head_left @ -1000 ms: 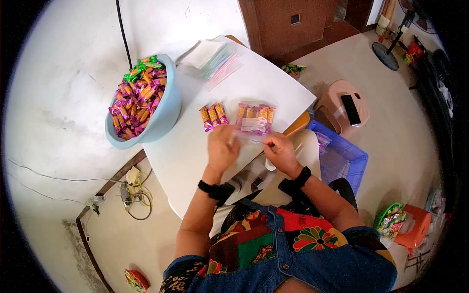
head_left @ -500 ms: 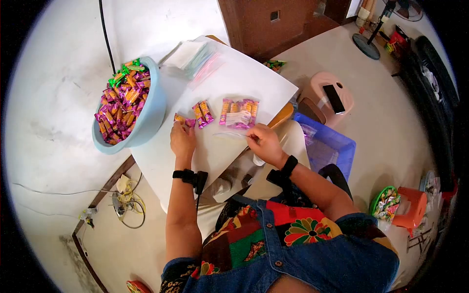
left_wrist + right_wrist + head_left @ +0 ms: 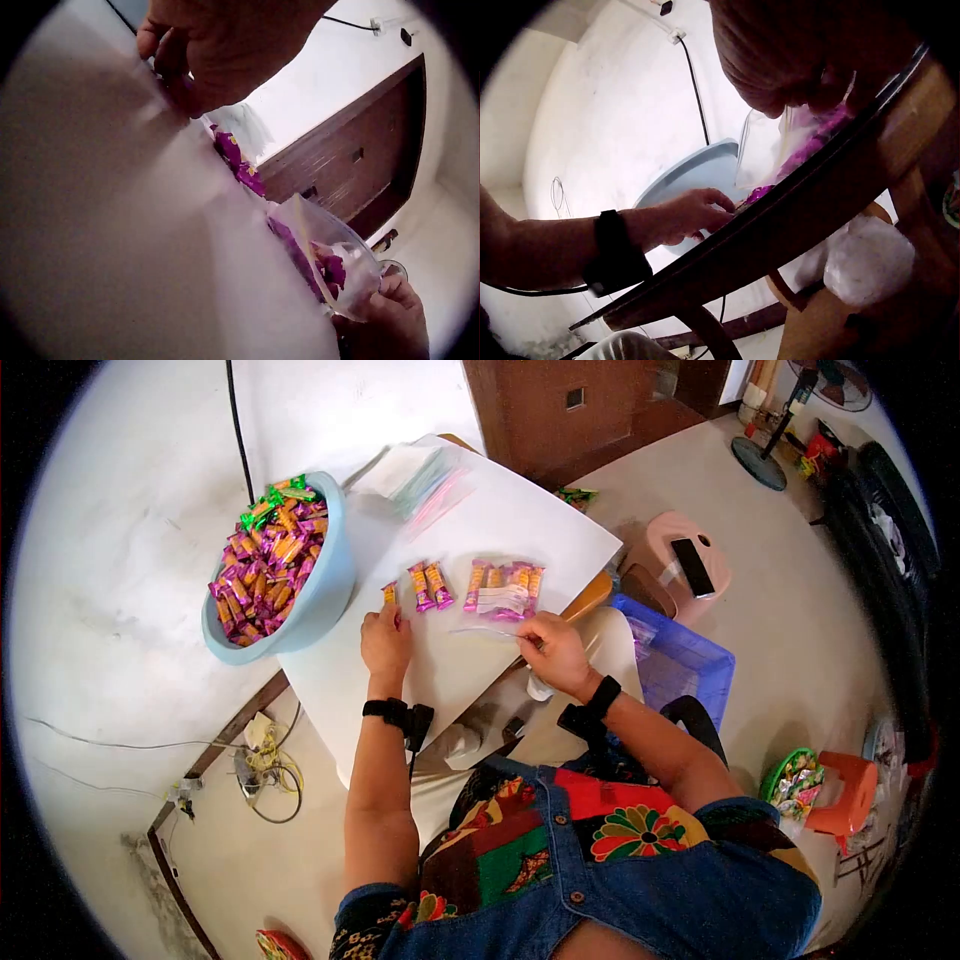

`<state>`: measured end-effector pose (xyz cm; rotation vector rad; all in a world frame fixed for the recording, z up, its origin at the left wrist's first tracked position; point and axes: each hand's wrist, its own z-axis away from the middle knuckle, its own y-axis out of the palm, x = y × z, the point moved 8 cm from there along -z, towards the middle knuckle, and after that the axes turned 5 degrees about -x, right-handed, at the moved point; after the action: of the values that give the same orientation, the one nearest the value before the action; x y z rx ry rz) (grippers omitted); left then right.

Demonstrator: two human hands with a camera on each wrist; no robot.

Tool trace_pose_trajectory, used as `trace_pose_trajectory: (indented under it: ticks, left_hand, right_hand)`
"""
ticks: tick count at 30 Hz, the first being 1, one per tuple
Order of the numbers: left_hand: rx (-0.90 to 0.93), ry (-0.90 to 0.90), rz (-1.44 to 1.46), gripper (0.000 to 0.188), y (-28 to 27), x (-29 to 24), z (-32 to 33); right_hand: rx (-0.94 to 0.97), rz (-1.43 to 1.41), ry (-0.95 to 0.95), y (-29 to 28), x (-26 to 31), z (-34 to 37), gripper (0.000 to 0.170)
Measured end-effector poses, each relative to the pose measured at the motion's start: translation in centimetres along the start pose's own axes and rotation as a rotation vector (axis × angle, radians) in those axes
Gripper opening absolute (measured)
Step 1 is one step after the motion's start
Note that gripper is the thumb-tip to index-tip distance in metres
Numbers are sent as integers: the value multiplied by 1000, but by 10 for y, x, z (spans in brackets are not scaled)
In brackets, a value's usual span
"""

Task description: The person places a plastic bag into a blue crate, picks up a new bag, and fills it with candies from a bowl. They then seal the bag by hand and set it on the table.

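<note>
Snack (image 3: 390, 593), likely light, brittle, slick-wrapped; best held mid-length. Your left grip (image 3: 386, 643) pinches it; your right grip (image 3: 554, 654) pinches the clear bag (image 3: 502, 599) by its edge.

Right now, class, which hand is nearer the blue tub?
Left: the left hand is right of the blue tub; the right hand, farther right, pinches the clear plastic bag.

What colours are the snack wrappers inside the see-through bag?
The snack wrappers look purple and orange, clearest in the head view.
</note>
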<state>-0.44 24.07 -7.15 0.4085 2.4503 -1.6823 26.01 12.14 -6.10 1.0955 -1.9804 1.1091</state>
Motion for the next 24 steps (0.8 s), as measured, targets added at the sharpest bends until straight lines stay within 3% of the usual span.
trace_pose_trajectory:
  ticks: [4,9,11,16,24]
  left_hand:
    - [-81,-101,191,21,-19,6,15]
    - [-107,109,548,18,-69,-36,65]
    - [-16,165,629,19,-73,-57,87]
    - [81,300,596,15,-62,-100,101]
    - [-178,236,439,17,-41,-112,78]
  right_hand:
    - [4,7,-26,-1,0,0,8]
    - [-56,-9,-21,-4,3,-1,7]
    - [-54,-56,26,-3,-2,-2,7]
    - [-55,-111,44,-2,4,-5,6]
    - [-23,-112,9,-5,12,-9,7]
